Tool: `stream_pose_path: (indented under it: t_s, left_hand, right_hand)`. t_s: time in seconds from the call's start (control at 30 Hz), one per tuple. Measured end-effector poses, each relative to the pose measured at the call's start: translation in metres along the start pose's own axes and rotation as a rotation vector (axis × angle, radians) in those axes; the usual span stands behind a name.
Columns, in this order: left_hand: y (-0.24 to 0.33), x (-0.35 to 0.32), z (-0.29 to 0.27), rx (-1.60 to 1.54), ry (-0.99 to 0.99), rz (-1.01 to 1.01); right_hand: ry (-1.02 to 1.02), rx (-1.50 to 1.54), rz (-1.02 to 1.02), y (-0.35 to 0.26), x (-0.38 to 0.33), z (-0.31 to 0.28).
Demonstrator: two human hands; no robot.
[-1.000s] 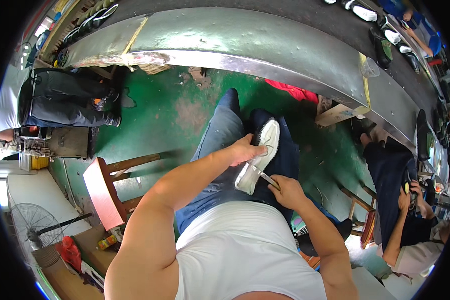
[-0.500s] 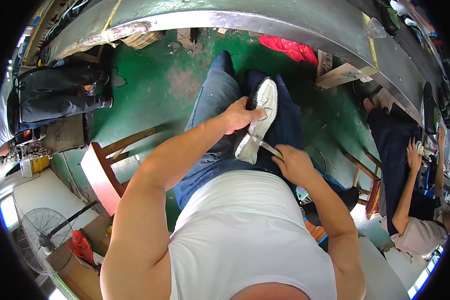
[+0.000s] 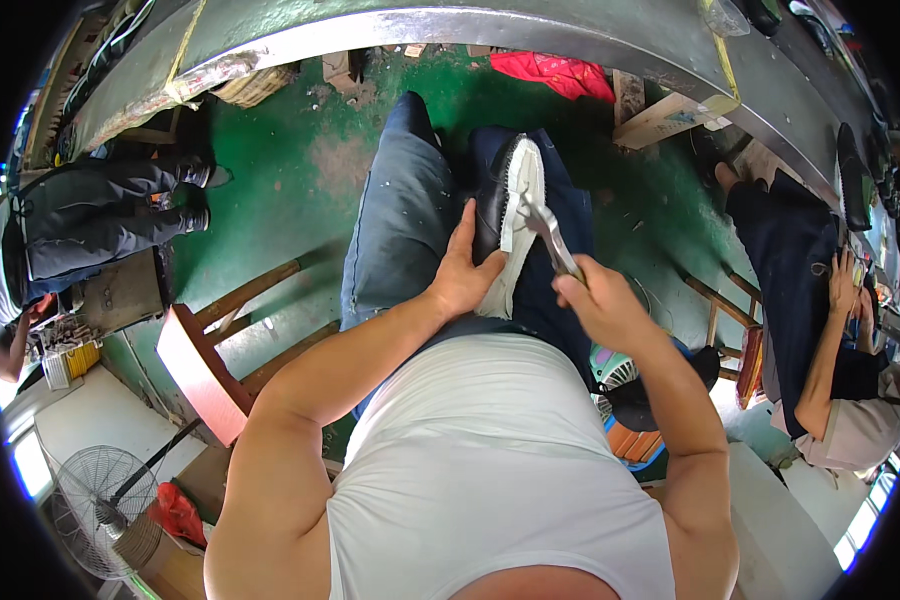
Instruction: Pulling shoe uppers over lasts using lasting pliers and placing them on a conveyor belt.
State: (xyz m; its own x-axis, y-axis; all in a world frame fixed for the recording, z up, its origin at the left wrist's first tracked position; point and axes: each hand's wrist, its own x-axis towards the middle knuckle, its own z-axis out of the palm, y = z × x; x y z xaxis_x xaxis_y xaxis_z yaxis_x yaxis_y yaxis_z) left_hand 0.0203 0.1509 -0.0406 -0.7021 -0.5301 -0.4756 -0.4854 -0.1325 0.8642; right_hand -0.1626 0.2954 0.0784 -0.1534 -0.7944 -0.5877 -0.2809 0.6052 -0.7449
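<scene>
Across my thighs lies a shoe (image 3: pixel 490 210), its white underside (image 3: pixel 525 180) turned up and its black upper showing along the left edge. My left hand (image 3: pixel 463 272) grips the near part of the shoe, one finger along the black side and the thumb at the sole's edge. In my right hand (image 3: pixel 598 300) is a pair of metal pincers (image 3: pixel 552 238), held by the handle end. The head of the pincers is over the middle of the white underside; whether it touches is hard to tell.
A metal-edged workbench (image 3: pixel 370 25) runs across the far side. Red cloth (image 3: pixel 555 75) lies on the green floor beneath it. A wooden stool (image 3: pixel 205 360) stands left, a fan (image 3: pixel 100 510) behind it. Another person (image 3: pixel 820 330) works at right; someone's legs (image 3: pixel 110 215) show at left.
The pincers have moved from the near end of the shoe to its middle and turned to point away. My left hand has slid nearer along the shoe, now on its near part.
</scene>
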Motion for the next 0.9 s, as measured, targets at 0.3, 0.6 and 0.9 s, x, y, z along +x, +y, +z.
stream_pose_path:
  t_s: [0.3,0.6,0.9]
  left_hand:
    - [0.022,-0.005,-0.011,-0.037,-0.059,0.006]
    - [0.061,-0.005,-0.047,-0.530,-0.118,0.180]
    - [0.207,0.046,-0.075,-1.113,-0.365,0.220]
  right_hand:
    - [0.266,-0.351,-0.273,0.013,0.059,0.007]
    - [0.260,0.102,-0.019,0.066,0.020,0.010]
    - [0.523,-0.618,-0.407,0.022,-0.019,0.017]
